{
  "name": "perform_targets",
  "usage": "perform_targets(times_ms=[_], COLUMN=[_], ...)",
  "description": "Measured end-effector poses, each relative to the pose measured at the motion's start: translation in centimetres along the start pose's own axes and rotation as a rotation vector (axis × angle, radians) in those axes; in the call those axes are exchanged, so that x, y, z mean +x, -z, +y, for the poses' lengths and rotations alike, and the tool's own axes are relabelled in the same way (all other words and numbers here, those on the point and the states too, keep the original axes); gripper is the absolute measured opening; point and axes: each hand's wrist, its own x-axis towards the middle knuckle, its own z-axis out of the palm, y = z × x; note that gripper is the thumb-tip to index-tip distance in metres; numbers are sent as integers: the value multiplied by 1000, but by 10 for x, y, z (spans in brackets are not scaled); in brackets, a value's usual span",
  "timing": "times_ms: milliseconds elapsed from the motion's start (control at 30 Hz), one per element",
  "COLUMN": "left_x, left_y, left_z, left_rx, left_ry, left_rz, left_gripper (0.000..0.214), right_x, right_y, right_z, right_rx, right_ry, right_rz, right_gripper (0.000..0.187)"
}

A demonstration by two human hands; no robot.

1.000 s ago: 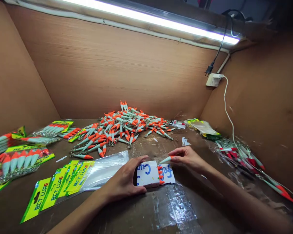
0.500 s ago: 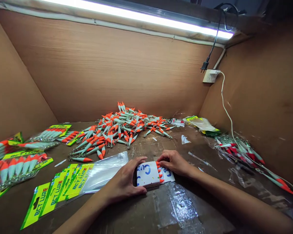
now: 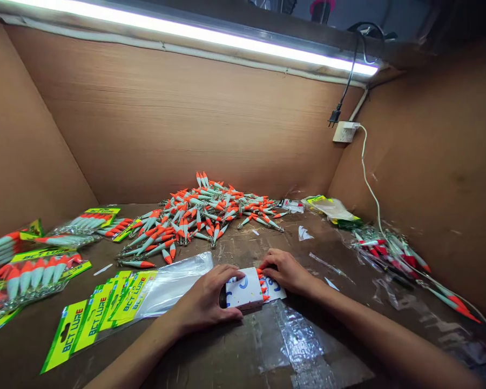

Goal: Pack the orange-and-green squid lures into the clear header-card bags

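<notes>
My left hand (image 3: 204,301) is wrapped round a small white block (image 3: 245,289) with blue writing that lies on the taped cardboard table. Several orange-tipped lures (image 3: 262,284) lie side by side at the block's right edge, on a white card (image 3: 276,290). My right hand (image 3: 285,271) rests curled on those lures and the card, fingers pressed down on them. A big heap of loose orange and pale green lures (image 3: 202,213) lies behind the hands.
A fan of empty green-headed "BCT LURE" bags (image 3: 105,310) lies at the left front. Filled lure packets (image 3: 36,270) are at the far left. More packets and lures (image 3: 392,254) sit by the right wall, under a socket (image 3: 345,131) with a white cable. Cardboard walls enclose the table.
My right hand carried one lure to the block, laid it with the others, and now presses on them. The left hand stayed on the block.
</notes>
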Motion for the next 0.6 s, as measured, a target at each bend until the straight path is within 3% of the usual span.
perform_targets(times_ms=[133,233,333,400,500,600], left_x=[2,2,-8,-20,-35,-39], left_y=[-1,18,54,76,92,87], left_z=[1,-6,-28,-46,-66,-72], left_rx=[-7,-10,136,263,300,258], left_ry=[-24,-13,158,307,460,522], left_rz=[-4,24,190,157,-28,-73], left_gripper=[75,68,35,35,46,41], right_x=[3,3,0,0,1,-1], right_y=[4,7,1,-3,5,29], right_z=[-5,-25,-53,-68,-76,-69], right_rx=[-38,-19,-16,-53,-60,-27], right_ry=[66,112,200,244,303,295], right_rz=[45,72,-146,-275,-383,-498], right_gripper=[17,35,88,103,90,80])
